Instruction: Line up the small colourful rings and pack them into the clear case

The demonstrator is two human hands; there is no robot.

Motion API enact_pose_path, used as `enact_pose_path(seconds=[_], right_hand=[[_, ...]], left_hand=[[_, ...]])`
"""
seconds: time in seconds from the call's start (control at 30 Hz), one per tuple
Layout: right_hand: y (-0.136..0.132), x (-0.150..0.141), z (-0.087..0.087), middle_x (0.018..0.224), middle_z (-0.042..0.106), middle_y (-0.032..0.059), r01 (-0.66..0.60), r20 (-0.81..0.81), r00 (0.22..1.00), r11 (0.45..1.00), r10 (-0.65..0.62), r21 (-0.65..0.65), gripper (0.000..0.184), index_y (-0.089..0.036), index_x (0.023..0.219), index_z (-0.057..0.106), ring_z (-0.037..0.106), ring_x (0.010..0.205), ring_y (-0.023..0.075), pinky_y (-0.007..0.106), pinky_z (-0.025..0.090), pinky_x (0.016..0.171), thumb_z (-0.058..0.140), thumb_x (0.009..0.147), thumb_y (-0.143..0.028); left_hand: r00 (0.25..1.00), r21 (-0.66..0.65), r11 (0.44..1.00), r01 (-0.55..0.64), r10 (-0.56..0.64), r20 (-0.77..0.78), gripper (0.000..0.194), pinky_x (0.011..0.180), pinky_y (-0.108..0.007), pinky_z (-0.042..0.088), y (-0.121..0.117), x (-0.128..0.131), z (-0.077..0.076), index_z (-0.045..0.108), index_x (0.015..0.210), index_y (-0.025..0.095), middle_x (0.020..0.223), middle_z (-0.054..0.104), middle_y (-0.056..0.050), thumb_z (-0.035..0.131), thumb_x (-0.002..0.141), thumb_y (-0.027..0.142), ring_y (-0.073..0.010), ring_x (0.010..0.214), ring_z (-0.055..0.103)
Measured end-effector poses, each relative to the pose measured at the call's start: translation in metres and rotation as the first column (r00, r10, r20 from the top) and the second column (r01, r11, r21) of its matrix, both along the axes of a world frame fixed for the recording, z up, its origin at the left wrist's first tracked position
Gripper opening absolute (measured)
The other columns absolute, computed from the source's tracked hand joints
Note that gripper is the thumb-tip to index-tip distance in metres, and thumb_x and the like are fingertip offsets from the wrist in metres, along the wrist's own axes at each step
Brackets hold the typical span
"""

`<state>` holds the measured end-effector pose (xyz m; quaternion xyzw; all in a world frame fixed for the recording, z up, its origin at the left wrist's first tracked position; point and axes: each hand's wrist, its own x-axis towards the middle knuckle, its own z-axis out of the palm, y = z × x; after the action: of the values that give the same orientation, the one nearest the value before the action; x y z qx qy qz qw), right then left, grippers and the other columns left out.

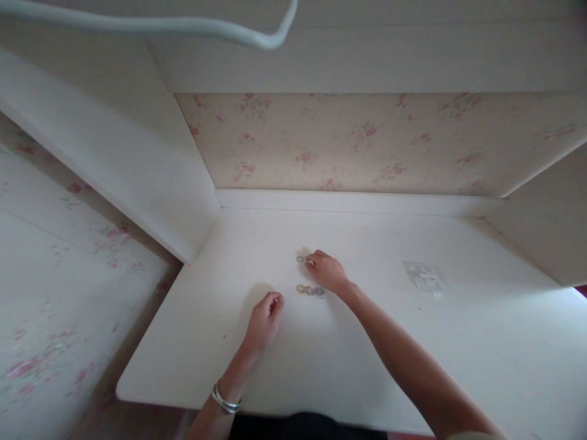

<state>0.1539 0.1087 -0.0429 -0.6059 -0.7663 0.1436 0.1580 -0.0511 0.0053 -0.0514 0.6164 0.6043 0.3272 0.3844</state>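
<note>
My right hand is over the white tabletop, its thumb and forefinger curled together in a pinch. Just left of those fingertips lies a small pale greenish ring; I cannot tell whether they touch it or what they hold. Below this hand, a short row of small ring-like pieces lies flat, with a yellowish ring at its left end and a greyish round piece at its right end. To the lower left, my left hand is closed, fingertips together, with a tiny pale spot at them too small to name.
A clear plastic bag with small contents lies on the white tabletop to the right. White side panels and a flowered back wall enclose the desk. A white cable hangs across the upper left.
</note>
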Motion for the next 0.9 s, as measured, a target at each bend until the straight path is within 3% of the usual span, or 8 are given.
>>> enact_pose_path(seconds=[0.13, 0.4, 0.67, 0.9], right_hand=[[0.008, 0.001, -0.005, 0.094, 0.061, 0.0060, -0.024, 0.042, 0.999, 1.000, 0.025, -0.017, 0.023, -0.023, 0.087, 0.068, 0.059, 0.069, 0.0136, 0.025, 0.035, 0.059, 0.046, 0.088, -0.027], [-0.007, 0.024, -0.006, 0.093, 0.060, 0.0074, -0.022, 0.069, 0.997, 0.999, 0.025, -0.044, 0.025, -0.020, 0.083, 0.066, 0.057, 0.066, 0.0130, 0.024, 0.033, 0.056, 0.042, 0.090, -0.023], [-0.061, 0.052, 0.001, 0.090, 0.058, 0.0037, 0.024, -0.127, 0.992, 0.999, -0.020, 0.028, 0.026, -0.020, 0.090, 0.061, 0.058, 0.077, 0.0129, 0.023, 0.039, 0.068, 0.037, 0.093, -0.028], [-0.097, 0.051, -0.008, 0.090, 0.057, 0.0041, 0.032, -0.097, 0.995, 0.999, -0.029, 0.039, 0.030, -0.021, 0.094, 0.061, 0.058, 0.075, 0.0132, 0.023, 0.041, 0.066, 0.032, 0.096, -0.030]], left_hand=[[1.000, -0.003, 1.000, -0.002, 0.003, 0.026, 0.038, 0.052, -0.022, 0.034, 0.000, -0.001, -0.001, 0.060, 0.089, 0.017, 0.061, 0.049, 0.002, 0.038, 0.087, 0.048, -0.0125, 0.054, 0.044], [0.999, -0.001, 0.999, 0.052, -0.052, 0.017, 0.035, 0.052, -0.022, 0.033, 0.001, 0.000, -0.001, 0.060, 0.087, 0.017, 0.060, 0.048, 0.002, 0.039, 0.087, 0.046, -0.0120, 0.053, 0.043], [0.997, 0.007, 0.997, 0.075, -0.075, 0.015, 0.034, 0.053, -0.022, 0.034, 0.000, 0.001, 0.001, 0.060, 0.089, 0.017, 0.062, 0.050, 0.002, 0.039, 0.088, 0.045, -0.0124, 0.055, 0.044], [0.996, 0.014, 0.996, 0.084, -0.084, -0.009, 0.037, 0.055, -0.023, 0.036, 0.001, 0.003, 0.001, 0.062, 0.091, 0.017, 0.064, 0.055, 0.000, 0.040, 0.087, 0.046, -0.0133, 0.056, 0.048]])
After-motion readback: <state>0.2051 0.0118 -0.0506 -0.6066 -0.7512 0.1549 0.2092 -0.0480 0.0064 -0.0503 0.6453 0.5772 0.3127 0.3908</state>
